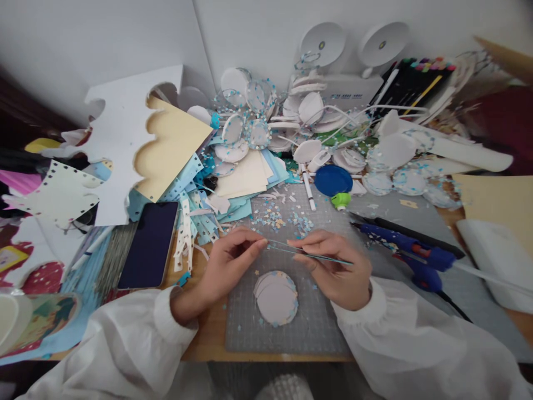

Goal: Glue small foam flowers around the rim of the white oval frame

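My left hand and my right hand hover over a grey cutting mat. Between them runs a thin metal pair of tweezers. The right hand grips its rear half, and the left thumb and forefinger pinch at its tip. Whether a paper scrap sits at the tip is too small to tell. Just below the hands lies a small stack of white paper discs edged with pale blue bits.
A blue glue gun lies right of the hands. A dark phone rests to the left. Paper confetti, a blue lid, many decorated discs, card sheets and markers crowd the back.
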Action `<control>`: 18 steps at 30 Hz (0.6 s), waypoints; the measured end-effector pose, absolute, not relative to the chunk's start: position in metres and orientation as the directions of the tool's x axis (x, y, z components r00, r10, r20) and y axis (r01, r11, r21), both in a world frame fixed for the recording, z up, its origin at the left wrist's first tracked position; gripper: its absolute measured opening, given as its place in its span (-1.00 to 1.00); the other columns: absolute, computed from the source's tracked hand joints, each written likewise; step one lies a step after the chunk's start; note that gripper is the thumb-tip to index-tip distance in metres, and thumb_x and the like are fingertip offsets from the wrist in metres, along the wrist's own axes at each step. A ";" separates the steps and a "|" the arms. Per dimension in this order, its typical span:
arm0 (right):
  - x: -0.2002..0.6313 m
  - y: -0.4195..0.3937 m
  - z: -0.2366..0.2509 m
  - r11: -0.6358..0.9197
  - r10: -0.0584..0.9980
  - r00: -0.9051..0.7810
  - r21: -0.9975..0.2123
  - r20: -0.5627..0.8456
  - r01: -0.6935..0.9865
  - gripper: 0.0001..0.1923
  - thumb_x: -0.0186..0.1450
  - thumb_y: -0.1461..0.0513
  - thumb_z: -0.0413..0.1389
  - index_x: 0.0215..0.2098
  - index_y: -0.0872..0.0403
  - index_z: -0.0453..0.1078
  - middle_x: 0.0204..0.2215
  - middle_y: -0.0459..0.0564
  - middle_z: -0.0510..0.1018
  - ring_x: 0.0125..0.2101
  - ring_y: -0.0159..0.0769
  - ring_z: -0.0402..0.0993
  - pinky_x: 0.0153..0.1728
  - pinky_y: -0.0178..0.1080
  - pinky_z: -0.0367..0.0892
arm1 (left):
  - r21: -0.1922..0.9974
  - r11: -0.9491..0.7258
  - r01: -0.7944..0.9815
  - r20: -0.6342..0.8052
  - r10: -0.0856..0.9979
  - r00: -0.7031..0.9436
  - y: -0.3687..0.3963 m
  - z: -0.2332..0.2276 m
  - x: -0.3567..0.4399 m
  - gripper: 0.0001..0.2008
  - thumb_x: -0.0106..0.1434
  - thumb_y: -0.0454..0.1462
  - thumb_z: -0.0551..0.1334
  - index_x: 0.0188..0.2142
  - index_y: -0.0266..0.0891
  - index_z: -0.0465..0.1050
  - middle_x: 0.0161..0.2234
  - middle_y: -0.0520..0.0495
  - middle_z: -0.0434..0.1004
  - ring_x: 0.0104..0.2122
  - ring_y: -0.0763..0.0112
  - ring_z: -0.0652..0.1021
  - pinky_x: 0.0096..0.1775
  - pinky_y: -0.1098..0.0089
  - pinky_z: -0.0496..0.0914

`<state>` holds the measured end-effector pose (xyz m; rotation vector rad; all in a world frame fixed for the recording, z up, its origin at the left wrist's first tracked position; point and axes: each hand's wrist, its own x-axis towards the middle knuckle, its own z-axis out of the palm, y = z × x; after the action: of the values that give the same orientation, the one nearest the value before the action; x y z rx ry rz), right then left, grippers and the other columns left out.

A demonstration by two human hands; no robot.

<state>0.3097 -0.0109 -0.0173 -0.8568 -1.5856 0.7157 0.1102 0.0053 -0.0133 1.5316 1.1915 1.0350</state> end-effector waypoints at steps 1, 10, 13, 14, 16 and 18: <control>0.309 -0.011 -0.016 0.544 0.839 -0.088 -0.828 0.537 0.139 -0.74 0.13 0.44 0.23 -0.29 0.00 0.41 -0.33 0.00 0.62 -0.28 -0.18 0.60 -0.31 -0.15 0.49 | 0.972 -0.100 0.212 0.065 0.984 0.169 0.005 -0.013 0.110 -0.87 0.21 -0.23 0.27 -0.39 -0.25 0.53 -0.43 -0.04 0.51 -0.41 0.42 0.46 -0.39 0.43 0.33; 0.309 -0.003 -0.015 0.311 0.949 0.082 -0.947 0.305 -0.079 -0.84 0.13 0.30 0.28 -0.40 0.02 0.38 -0.45 -0.08 0.54 -0.36 -0.24 0.60 -0.45 -0.26 0.49 | 0.987 -0.084 0.137 0.058 0.981 0.185 0.004 -0.014 0.111 -0.88 0.21 -0.25 0.27 -0.39 -0.28 0.48 -0.44 -0.04 0.46 -0.42 0.44 0.44 -0.40 0.45 0.31; 0.310 0.000 -0.019 0.226 0.973 0.068 -0.962 0.218 -0.151 -0.85 0.15 0.28 0.27 -0.39 0.02 0.36 -0.46 -0.09 0.56 -0.44 -0.33 0.55 -0.52 -0.32 0.43 | 0.982 -0.137 0.127 0.108 0.971 0.215 0.004 -0.014 0.111 -0.90 0.23 -0.27 0.25 -0.36 -0.29 0.48 -0.43 -0.04 0.43 -0.41 0.44 0.42 -0.39 0.44 0.30; 0.311 0.000 -0.020 0.208 0.978 0.062 -0.965 0.200 -0.163 -0.86 0.16 0.28 0.26 -0.39 0.02 0.36 -0.46 -0.09 0.57 -0.47 -0.35 0.53 -0.52 -0.33 0.42 | 0.979 -0.157 0.130 0.125 0.966 0.228 0.004 -0.014 0.111 -0.90 0.23 -0.28 0.25 -0.36 -0.29 0.48 -0.43 -0.05 0.43 -0.40 0.43 0.42 -0.38 0.43 0.30; 0.311 0.000 -0.021 0.188 0.982 0.054 -0.966 0.181 -0.177 -0.86 0.17 0.28 0.26 -0.40 0.02 0.36 -0.46 -0.09 0.58 -0.49 -0.38 0.50 -0.51 -0.32 0.41 | 0.970 -0.197 0.139 0.157 0.954 0.256 0.004 -0.014 0.110 -0.90 0.25 -0.30 0.23 -0.36 -0.29 0.48 -0.41 -0.07 0.44 -0.37 0.41 0.43 -0.35 0.42 0.30; 0.311 -0.001 -0.020 0.178 0.984 0.047 -0.965 0.172 -0.193 -0.86 0.17 0.28 0.26 -0.40 0.02 0.36 -0.44 -0.09 0.59 -0.49 -0.38 0.49 -0.50 -0.32 0.40 | 0.961 -0.235 0.146 0.186 0.940 0.287 0.004 -0.013 0.109 -0.90 0.27 -0.31 0.22 -0.35 -0.28 0.48 -0.40 -0.08 0.45 -0.34 0.39 0.44 -0.31 0.40 0.31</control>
<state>0.3109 -0.0009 -0.0205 -0.9510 -1.1214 1.1451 0.1092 0.0042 -0.0130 1.6164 1.0168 1.0610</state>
